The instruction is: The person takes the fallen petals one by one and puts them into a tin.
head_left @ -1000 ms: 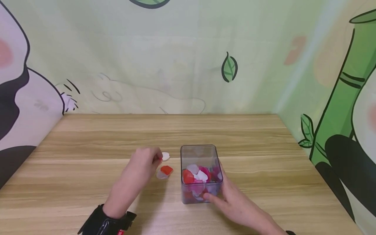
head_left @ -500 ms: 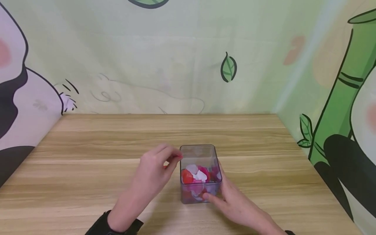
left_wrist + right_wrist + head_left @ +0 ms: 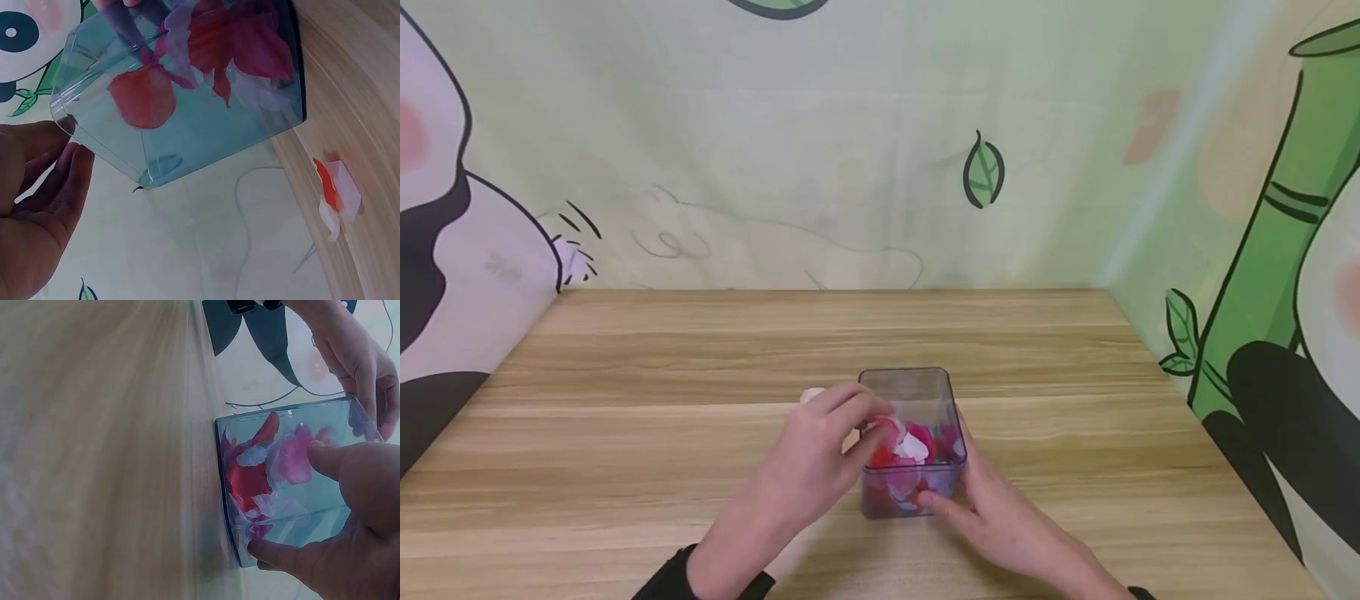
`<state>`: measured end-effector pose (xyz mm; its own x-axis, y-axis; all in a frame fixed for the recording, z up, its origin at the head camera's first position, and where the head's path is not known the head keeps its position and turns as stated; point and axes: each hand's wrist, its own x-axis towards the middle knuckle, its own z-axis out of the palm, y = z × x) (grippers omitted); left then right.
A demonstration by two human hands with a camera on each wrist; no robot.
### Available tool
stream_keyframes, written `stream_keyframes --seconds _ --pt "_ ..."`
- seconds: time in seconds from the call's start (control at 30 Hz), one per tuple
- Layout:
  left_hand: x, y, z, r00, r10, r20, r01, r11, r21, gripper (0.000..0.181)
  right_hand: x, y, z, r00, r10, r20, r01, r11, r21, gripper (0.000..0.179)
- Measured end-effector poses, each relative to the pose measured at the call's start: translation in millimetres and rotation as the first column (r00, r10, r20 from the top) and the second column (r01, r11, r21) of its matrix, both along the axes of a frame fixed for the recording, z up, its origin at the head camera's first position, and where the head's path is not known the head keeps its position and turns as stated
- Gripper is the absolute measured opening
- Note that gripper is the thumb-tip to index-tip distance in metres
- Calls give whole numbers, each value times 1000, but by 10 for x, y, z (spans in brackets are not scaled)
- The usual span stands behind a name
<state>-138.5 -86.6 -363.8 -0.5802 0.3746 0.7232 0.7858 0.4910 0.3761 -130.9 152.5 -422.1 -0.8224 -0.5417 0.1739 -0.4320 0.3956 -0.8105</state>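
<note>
A clear smoky plastic box [image 3: 906,492] stands on the wooden table with red, pink and white flower petals [image 3: 913,448] inside. My right hand [image 3: 1007,517] holds its near right side, thumb on the front wall. Over the box's open top, my left hand [image 3: 831,437] reaches in past the left rim, its fingers slightly bent and apart. In the left wrist view a red petal [image 3: 144,99] lies below those fingertips, separate from them. On the table left of the box is a white petal [image 3: 811,393]; the left wrist view also shows an orange-red petal [image 3: 326,184].
The wooden table [image 3: 700,342] runs back to a printed cloth wall [image 3: 820,150] with leaf, panda and bamboo drawings. Side walls rise along the table's left and right edges.
My left hand has moved right from the loose petals, carrying a pink petal to the box, and its fingers have come apart over the opening. My right hand and the box stay put.
</note>
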Motion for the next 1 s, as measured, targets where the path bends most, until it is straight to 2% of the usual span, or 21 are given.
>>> stream_keyframes --seconds 0.1,0.2,0.43,0.6,0.73,0.83,1.0 --pt "-12 -13 -4 999 30 -27 -29 1000 12 24 6 1 3 1000 -8 3 8 1000 13 104" --pt "-40 -41 -12 996 81 -25 -81 997 17 24 9 0 6 1000 -16 21 15 1000 25 103" --pt "-162 -164 -79 984 177 31 -177 984 10 21 13 -3 7 999 -27 30 26 999 42 103" --pt "-247 -260 -141 969 221 109 -220 975 -18 20 12 -8 7 999 -26 29 25 999 43 103" --pt "-302 -323 -216 940 288 181 -268 955 -126 22 13 -9 7 999 -27 30 26 999 45 104" --pt "-330 -357 -273 908 336 249 -281 931 -233 26 15 -10 5 999 -27 18 26 999 47 104" --pt "-379 -389 -343 870 340 356 -218 914 -341 22 15 -15 7 999 -34 13 33 998 47 104"
